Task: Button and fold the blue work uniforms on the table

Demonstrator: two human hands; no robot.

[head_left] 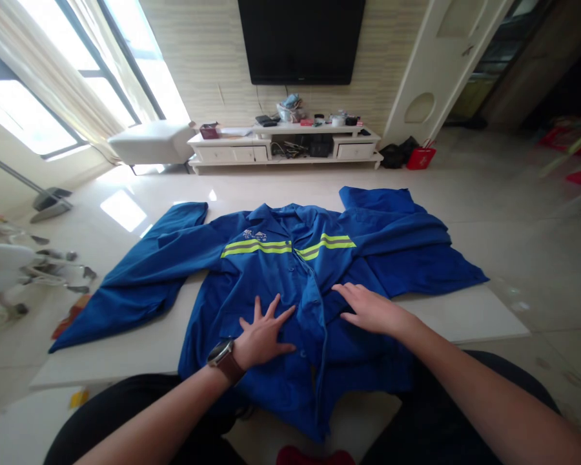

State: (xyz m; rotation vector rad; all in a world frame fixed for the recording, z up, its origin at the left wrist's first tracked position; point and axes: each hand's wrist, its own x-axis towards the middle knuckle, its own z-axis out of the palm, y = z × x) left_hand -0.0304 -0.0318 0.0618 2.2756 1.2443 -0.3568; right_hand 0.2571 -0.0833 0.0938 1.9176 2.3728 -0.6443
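A blue work jacket (261, 284) lies front side up over a low white table, its sleeves spread out to both sides. Yellow-green reflective bands cross its chest, and a white logo sits above the left one. My left hand (265, 330), with a watch (221, 352) on the wrist, rests on the left front panel with its fingers spread. On the other panel, right of the button edge, lies my right hand (368, 309), fingers stretched out and palm down. Neither hand grasps the cloth. The jacket's hem hangs over the near table edge between my knees.
The white table (469, 313) shows beyond the jacket on both sides. Ahead stand a white TV cabinet (285, 148) with clutter and a grey ottoman (150, 142). A wheeled white chair (10, 268) is at left; a red bag (421, 156) sits on the floor at right.
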